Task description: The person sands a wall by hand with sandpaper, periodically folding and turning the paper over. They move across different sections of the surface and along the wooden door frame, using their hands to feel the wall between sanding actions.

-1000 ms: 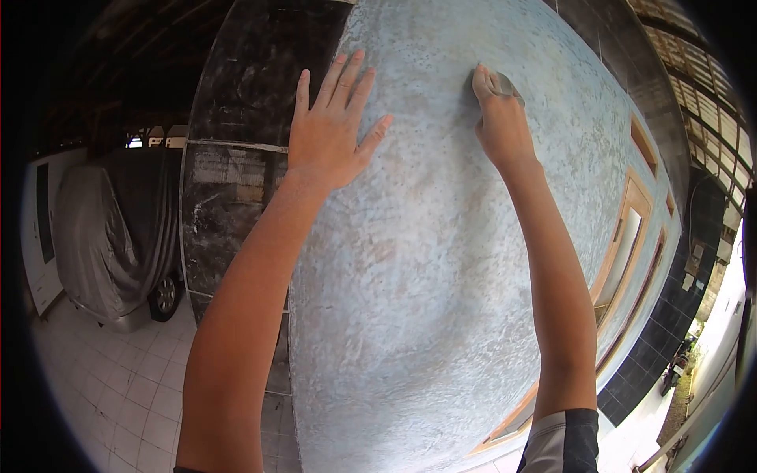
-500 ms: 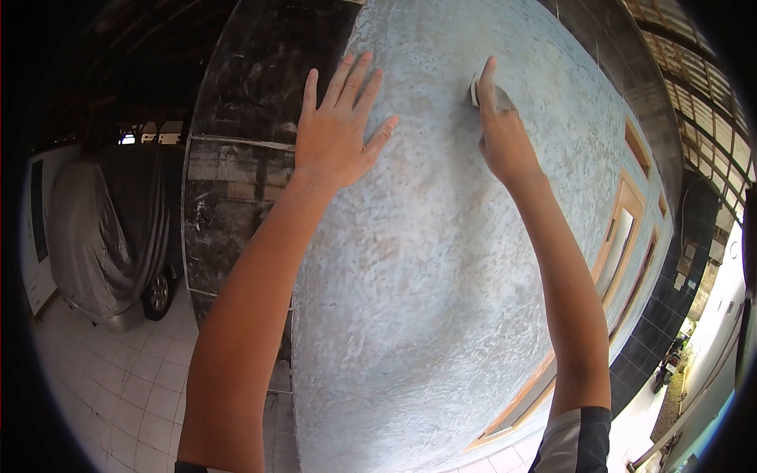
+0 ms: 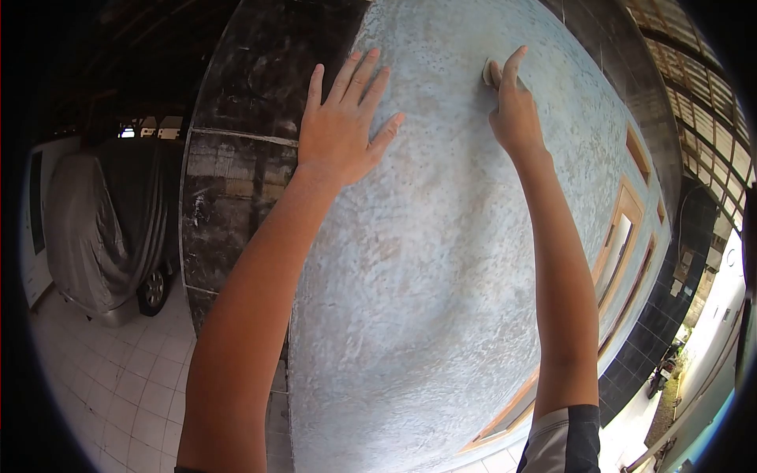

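Observation:
A mottled pale blue-grey wall point(image 3: 394, 284) fills the middle of the view. My left hand point(image 3: 339, 130) lies against it with fingers spread, reaching over the border of the dark tiled strip point(image 3: 252, 71); nothing is in it. Higher up and to the right, my right hand point(image 3: 518, 114) presses a thin, curved, pale-edged piece of what looks like sandpaper point(image 3: 487, 73) to the wall. One finger points up and away from that piece. Most of the piece is hidden behind my fingers.
At left, a vehicle under a grey cover point(image 3: 87, 229) stands on white floor tiles point(image 3: 134, 370). Wood-framed windows point(image 3: 619, 229) are set into the wall at right. Beyond them are dark tiles point(image 3: 646, 339) and a parked motorcycle point(image 3: 661, 378).
My right hand has slid a little up and to the right along the wall with the sandpaper, and its wrist has turned. My left hand stays nearly in place.

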Demonstrator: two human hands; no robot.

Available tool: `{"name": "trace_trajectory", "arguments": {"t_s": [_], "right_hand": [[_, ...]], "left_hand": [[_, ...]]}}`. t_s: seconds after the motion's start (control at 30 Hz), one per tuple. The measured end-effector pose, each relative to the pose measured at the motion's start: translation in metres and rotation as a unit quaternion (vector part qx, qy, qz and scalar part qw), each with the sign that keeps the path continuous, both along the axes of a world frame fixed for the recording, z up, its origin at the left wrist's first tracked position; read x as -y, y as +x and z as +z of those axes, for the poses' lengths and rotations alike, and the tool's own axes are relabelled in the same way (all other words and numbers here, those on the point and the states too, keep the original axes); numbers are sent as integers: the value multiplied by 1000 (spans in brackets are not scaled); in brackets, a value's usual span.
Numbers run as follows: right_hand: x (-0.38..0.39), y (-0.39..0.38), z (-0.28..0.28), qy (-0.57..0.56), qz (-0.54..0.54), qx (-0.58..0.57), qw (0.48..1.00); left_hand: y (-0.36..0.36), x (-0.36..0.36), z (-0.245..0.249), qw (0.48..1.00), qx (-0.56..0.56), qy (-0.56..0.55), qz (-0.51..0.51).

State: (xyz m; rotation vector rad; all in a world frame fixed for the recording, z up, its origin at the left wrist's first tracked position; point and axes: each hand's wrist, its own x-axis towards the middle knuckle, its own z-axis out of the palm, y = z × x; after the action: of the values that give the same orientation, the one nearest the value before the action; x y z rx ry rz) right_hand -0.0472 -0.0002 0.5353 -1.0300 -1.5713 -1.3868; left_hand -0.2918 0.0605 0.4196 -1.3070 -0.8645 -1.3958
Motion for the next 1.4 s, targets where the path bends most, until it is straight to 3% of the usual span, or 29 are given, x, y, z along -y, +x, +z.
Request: {"name": "trace_trajectory", "arguments": {"t_s": [0.07,0.17,0.23,0.37,0.47,0.57,0.63,0.8,0.87,1.07,1.17,1.23,1.4], "right_hand": [[0,-9,-6,-39,-14,-41,998],[-7,-10,-21,34,-58,48,997],[-11,-1,-11,55,11,61,997],[0,-23,-6,28,15,-8,999],[2,-37,-24,-4,-51,-14,999],[-13,-9,-5,98,-3,60,993],[-4,-1,8,-15,36,-4,999],[-8,-6,-12,25,-22,48,998],[-5,-3,-7,26,-35,48,998],[-8,-9,-12,-24,3,-54,998],[-14,9,-4,69,-9,0,998],[-9,13,10,12,-1,-9,1000],[-4,-7,-19,7,-55,-21,998]], "left_hand": [[-1,-1,0,1000,1,6,1],[0,-2,1,1000,4,8,10],[0,-3,1,1000,1,13,9],[0,-4,1,999,7,1,53],[0,-3,0,998,8,-3,61],[-1,-4,1,998,5,-1,64],[-1,-4,-1,999,0,6,46],[0,-2,1,1000,2,13,26],[1,-2,1,998,10,-12,66],[0,-3,0,1000,1,9,29],[0,-4,1,999,4,8,34],[0,-4,1,999,3,11,32],[0,-4,1,998,18,-5,61]]}}
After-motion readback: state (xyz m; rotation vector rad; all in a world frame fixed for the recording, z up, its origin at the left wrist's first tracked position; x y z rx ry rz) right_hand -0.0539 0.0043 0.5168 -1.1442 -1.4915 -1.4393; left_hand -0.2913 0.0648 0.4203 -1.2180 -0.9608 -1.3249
